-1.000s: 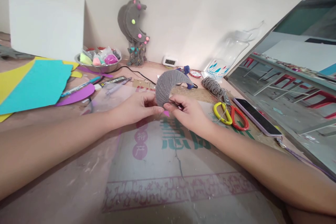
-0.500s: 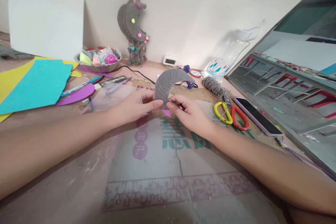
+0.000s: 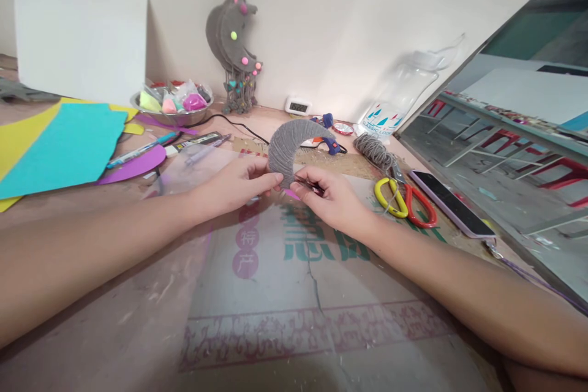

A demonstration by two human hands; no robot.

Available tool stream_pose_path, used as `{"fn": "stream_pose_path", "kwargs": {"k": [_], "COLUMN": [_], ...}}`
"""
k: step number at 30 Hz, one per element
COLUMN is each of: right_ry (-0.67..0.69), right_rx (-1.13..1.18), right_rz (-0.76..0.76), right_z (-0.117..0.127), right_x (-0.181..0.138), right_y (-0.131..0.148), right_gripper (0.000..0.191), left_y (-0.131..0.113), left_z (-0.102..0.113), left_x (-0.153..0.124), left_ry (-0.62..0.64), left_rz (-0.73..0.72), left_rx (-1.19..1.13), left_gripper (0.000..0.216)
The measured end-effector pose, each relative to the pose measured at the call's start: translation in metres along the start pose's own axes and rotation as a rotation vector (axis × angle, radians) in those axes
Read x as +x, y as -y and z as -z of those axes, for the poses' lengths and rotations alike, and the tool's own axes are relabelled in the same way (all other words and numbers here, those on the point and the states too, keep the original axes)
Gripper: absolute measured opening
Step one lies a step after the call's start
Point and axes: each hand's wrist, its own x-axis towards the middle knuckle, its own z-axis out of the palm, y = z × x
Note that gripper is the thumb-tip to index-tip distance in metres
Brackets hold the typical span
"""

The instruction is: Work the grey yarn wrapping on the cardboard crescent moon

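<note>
A crescent moon shape (image 3: 285,146) wrapped in grey yarn is held up over the table, its curved back to the left. A small purple tip (image 3: 291,194) shows bare at its lower end. My left hand (image 3: 250,182) pinches the crescent's lower left side between thumb and fingers. Close to the lower tip, my right hand (image 3: 328,196) is closed in a pinch. Something thin and dark shows between its fingers, too small to make out. Behind the crescent lies a blue glue gun (image 3: 333,146), partly hidden.
Scissors (image 3: 407,202), a grey yarn bundle (image 3: 374,152) and a phone (image 3: 452,203) lie to the right. Coloured sheets (image 3: 64,150), pens (image 3: 144,150) and a bowl of clay packets (image 3: 171,116) are left. A decorated moon hanging (image 3: 233,37) is against the wall, near a small clock (image 3: 297,106).
The crescent has shifted slightly left and down, and less of its purple tip shows. My right hand has turned a little, its grip still closed.
</note>
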Motion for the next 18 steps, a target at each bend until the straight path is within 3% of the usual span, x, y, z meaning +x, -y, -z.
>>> {"fn": "stream_pose_path", "kwargs": {"k": [8,18], "right_ry": [-0.034,-0.066], "right_rx": [0.076,0.100], "right_rz": [-0.087,-0.076], "right_z": [0.0029,0.0029], "right_x": [0.0025,0.0045], "right_y": [0.0048,0.0046], "right_gripper": [0.027,0.031], "left_y": [0.0054,-0.0009], "left_z": [-0.0022,-0.0048], "left_x": [-0.0008,-0.0064], "left_ry": [0.078,-0.005], "left_rz": [-0.127,-0.063], "left_rx": [0.168,0.193], "left_gripper": [0.020,0.020]}}
